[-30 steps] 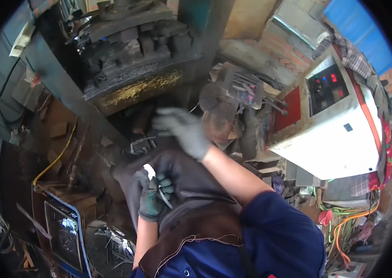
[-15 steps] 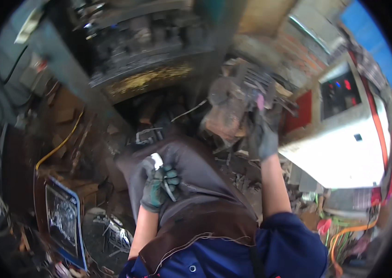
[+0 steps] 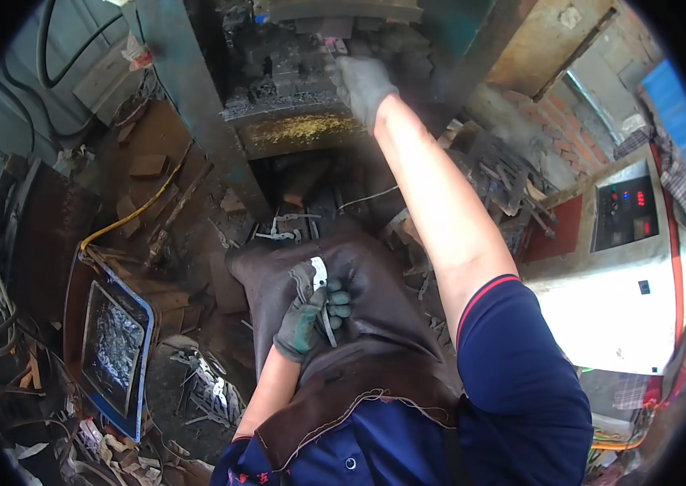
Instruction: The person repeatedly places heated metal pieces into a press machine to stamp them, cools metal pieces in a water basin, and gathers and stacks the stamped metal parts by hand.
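Note:
My left hand [image 3: 306, 320], in a grey-green glove, is closed over the brown apron [image 3: 375, 279]. It grips a slim flat metal piece [image 3: 319, 273]; the upper end is bright and broad, and a narrow end sticks out below the fingers. My right arm stretches forward to a dark, soot-covered press [image 3: 278, 89]. The grey-gloved right hand [image 3: 367, 87] is closed at the press opening, its fingers partly blurred. A small pinkish piece [image 3: 335, 44] shows just beyond the fingertips, under the upper block; what the fingers grip is hidden.
A white control cabinet [image 3: 602, 283] with lit digits stands at right. Stacked metal bars [image 3: 505, 170] lie beside it. At left are a blue-rimmed frame [image 3: 148, 348], a yellow hose [image 3: 128, 217] and loose metal parts [image 3: 213, 385]. Yellow flakes [image 3: 302, 128] cover the press's front ledge.
My right hand has swung forward and left, from beside the stacked bars to the press opening; the pinkish piece is there too. My left hand still grips the metal piece. The view has shifted.

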Tool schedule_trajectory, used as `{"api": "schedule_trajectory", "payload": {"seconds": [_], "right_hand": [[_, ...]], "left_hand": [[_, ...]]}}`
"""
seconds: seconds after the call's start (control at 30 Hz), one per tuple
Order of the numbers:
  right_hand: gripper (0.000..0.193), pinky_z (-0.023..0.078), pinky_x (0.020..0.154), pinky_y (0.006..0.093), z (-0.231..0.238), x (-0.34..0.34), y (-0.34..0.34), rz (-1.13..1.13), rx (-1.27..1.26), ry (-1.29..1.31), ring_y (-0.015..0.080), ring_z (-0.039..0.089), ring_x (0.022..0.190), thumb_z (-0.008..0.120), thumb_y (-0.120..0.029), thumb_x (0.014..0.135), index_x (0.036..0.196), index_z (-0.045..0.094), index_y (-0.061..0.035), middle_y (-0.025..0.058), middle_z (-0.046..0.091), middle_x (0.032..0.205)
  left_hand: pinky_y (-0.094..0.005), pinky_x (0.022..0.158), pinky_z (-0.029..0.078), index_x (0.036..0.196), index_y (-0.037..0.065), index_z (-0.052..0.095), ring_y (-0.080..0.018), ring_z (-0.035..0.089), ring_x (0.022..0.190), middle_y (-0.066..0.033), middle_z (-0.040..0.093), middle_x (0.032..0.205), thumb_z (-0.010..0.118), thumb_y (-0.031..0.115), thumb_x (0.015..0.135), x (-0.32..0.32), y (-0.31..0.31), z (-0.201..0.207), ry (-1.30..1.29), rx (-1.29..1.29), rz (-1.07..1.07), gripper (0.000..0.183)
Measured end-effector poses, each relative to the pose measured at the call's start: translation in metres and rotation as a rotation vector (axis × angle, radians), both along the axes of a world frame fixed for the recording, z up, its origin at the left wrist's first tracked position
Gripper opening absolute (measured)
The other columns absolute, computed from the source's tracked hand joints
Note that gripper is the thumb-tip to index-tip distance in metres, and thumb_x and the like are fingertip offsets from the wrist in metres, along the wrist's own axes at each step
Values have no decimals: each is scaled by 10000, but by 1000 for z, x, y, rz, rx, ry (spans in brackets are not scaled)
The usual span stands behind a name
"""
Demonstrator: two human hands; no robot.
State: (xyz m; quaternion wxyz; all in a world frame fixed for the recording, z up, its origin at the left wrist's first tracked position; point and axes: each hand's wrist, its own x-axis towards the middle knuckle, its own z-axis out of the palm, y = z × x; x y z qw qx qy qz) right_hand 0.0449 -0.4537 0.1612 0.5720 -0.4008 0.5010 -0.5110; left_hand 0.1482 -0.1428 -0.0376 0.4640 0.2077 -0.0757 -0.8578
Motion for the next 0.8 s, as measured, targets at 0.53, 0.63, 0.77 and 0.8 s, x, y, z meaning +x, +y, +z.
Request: {"api": "schedule_trajectory", "payload": {"seconds": [0.53, 0.63, 0.77, 0.8], "right_hand": [[316, 402, 473, 204, -97, -84, 207, 514, 176, 383, 63, 549, 554, 564, -374, 917, 940, 631, -66, 14, 595, 668], [372, 512, 618, 292, -128, -79, 229, 639, -149, 764, 172, 639, 677, 604, -373, 890, 996, 626, -18, 85, 651, 744], [355, 517, 658, 334, -160, -67, 257, 817, -288, 958, 221, 641, 683, 606, -367, 890, 998, 635, -30, 123, 660, 800], [335, 511, 639, 328, -140, -65, 260, 937, -17, 791, 205, 634, 659, 599, -355, 896, 984, 635, -34, 114, 656, 786]], "left_hand": [[-317, 798, 477, 1353, 26, 415, -257, 560, 1055, -118, 574, 1195, 656, 103, 825, 4, -3, -9, 286, -71, 108, 586], [-323, 801, 479, 1355, 35, 404, -261, 561, 1057, -110, 571, 1195, 673, 136, 818, 2, -2, 0, 122, -55, 47, 609], [-413, 1029, 427, 1391, 103, 398, -261, 478, 1260, -85, 479, 1388, 627, 180, 902, 7, -3, -44, 159, -354, 344, 545], [-406, 1049, 410, 1385, 109, 398, -259, 453, 1281, -81, 483, 1371, 599, 195, 922, 5, -1, -31, 136, -262, 393, 512]]}}
